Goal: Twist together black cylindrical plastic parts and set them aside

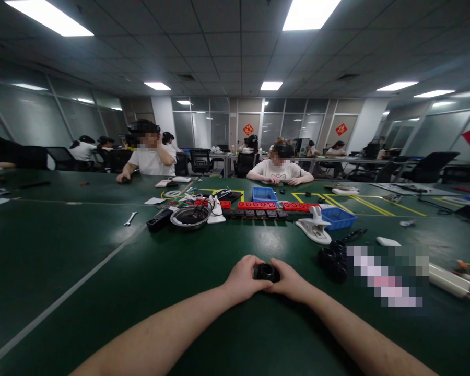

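A small black round part rests just above the green table, in front of me at the centre. My left hand grips its left side and my right hand grips its right side, fingers curled around it. Both forearms reach in from the bottom edge. Most of the part is hidden by my fingers.
Several more black round parts lie right of my hands. Farther back sit a round metal bowl, a wrench, red and black power strips, two blue bins and a white clamp. Two people sit across the table.
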A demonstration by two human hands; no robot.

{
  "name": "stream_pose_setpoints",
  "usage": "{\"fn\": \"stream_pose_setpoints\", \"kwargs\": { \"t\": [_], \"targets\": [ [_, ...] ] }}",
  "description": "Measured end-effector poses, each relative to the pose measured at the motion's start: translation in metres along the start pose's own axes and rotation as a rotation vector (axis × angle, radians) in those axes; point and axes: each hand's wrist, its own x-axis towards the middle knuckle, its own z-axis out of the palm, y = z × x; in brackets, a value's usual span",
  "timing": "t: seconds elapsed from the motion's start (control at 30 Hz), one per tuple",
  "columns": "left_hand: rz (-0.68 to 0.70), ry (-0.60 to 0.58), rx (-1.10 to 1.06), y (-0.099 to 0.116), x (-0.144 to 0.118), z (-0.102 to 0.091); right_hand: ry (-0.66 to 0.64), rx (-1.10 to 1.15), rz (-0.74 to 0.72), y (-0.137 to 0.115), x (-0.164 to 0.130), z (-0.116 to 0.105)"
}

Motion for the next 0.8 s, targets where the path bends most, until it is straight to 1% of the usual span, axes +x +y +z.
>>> {"fn": "stream_pose_setpoints", "kwargs": {
  "t": [0.1, 0.17, 0.27, 0.37, 0.43, 0.5, 0.63, 0.8],
  "targets": [
    [-0.043, 0.069, 0.021, 0.0, -0.001, 0.005, 0.085, -0.2, 0.07, -0.008, -0.002, 0.007],
    [-0.05, 0.094, 0.02, 0.0, -0.001, 0.007, 0.108, -0.3, 0.096, -0.014, -0.004, 0.009],
    [-0.026, 0.082, 0.003, -0.001, 0.0, 0.006, 0.132, -0.341, 0.084, -0.017, -0.006, 0.009],
    [0.021, 0.02, -0.044, 0.001, 0.0, 0.001, 0.096, -0.191, -0.023, -0.013, -0.005, 0.005],
    [0.053, -0.025, -0.074, 0.002, -0.001, -0.003, 0.013, -0.046, -0.121, -0.007, -0.005, -0.001],
    [0.08, -0.064, -0.055, 0.001, -0.001, -0.007, -0.077, 0.069, -0.173, -0.002, -0.003, -0.008],
    [0.13, -0.117, 0.021, 0.0, -0.001, -0.011, -0.21, 0.227, -0.189, 0.001, -0.002, -0.02],
    [0.175, -0.131, -0.015, 0.001, -0.001, -0.015, -0.305, 0.361, -0.195, -0.001, -0.001, -0.025]
  ]
}}
